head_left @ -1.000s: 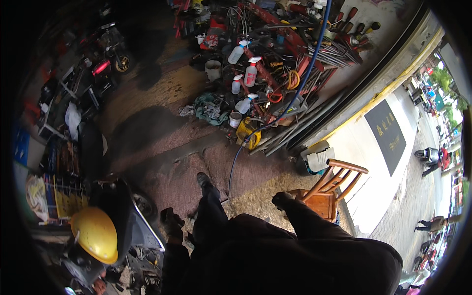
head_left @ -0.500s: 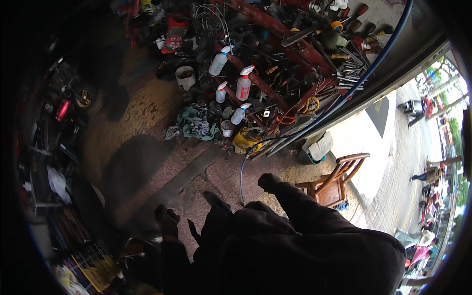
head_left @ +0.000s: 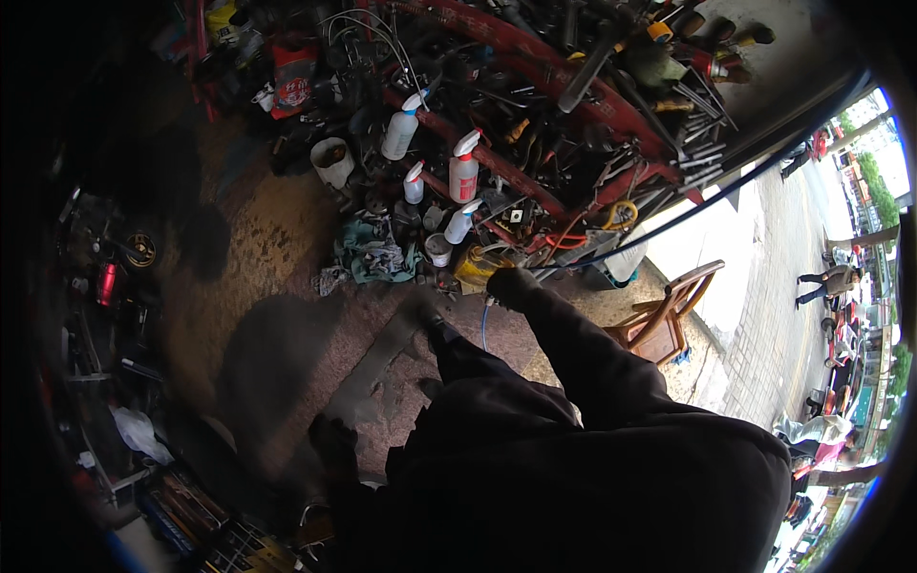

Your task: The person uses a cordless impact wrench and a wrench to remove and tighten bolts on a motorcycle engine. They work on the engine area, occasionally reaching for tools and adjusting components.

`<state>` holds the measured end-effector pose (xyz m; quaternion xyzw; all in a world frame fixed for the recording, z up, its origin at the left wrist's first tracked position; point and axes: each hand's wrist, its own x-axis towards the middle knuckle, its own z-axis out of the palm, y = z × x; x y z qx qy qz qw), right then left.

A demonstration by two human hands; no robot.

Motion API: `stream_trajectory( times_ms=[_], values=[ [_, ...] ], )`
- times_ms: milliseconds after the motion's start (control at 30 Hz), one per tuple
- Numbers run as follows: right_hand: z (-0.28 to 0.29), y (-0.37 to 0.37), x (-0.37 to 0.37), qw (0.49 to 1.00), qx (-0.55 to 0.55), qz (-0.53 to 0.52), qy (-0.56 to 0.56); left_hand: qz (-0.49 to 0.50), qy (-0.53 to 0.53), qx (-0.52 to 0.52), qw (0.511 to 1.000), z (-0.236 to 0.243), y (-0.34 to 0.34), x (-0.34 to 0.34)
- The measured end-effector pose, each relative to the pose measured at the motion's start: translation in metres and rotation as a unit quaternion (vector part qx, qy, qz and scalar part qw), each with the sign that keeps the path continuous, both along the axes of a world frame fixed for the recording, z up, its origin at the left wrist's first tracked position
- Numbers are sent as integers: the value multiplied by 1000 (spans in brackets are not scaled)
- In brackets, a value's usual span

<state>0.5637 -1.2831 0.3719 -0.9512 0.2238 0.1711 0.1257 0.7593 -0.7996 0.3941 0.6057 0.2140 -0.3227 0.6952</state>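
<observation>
I am walking across the stained floor point(head_left: 277, 430), with my foot point(head_left: 430, 315) forward. My right hand point(head_left: 511, 285) is a dark shape extended in front of me; in the picture it overlaps the lower part of a yellow container point(head_left: 474, 260) beside a blue hose point(head_left: 659, 233). Contact cannot be made out, nor can the fingers. My left hand point(head_left: 334, 439) hangs lower, over the floor, its fingers lost in shadow. Beyond lie a crumpled greenish cloth point(head_left: 377, 253), several spray bottles point(head_left: 463, 172), a white bucket point(head_left: 332, 162) and a red steel rack point(head_left: 535, 191) crowded with tools.
A wooden chair point(head_left: 669, 325) stands at the doorway. On the pavement point(head_left: 764, 363) outside are a pedestrian point(head_left: 831, 285) and several parked scooters. At left are motorbike parts point(head_left: 107, 282) and a white plastic bag point(head_left: 143, 430).
My view has moved toward the tool pile and turned slightly, so the scooter with the yellow helmet has left view. My right hand has risen toward the yellow container; my legs have stepped on.
</observation>
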Motion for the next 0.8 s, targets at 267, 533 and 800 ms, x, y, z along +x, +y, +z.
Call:
stream_trajectory(
  times_ms=[267, 533, 800],
  values=[
    [23, -181, 116, 947, -143, -104, -269, 1, -35, 52, 998, -2, -24, 57],
    [48, -306, 165, 951, -206, -193, -124, -40, -7, 78, 996, 0, -101, 98],
    [28, -307, 178, 931, -280, -173, -157, -52, 36, 160, 985, 26, -178, 133]
  ],
)
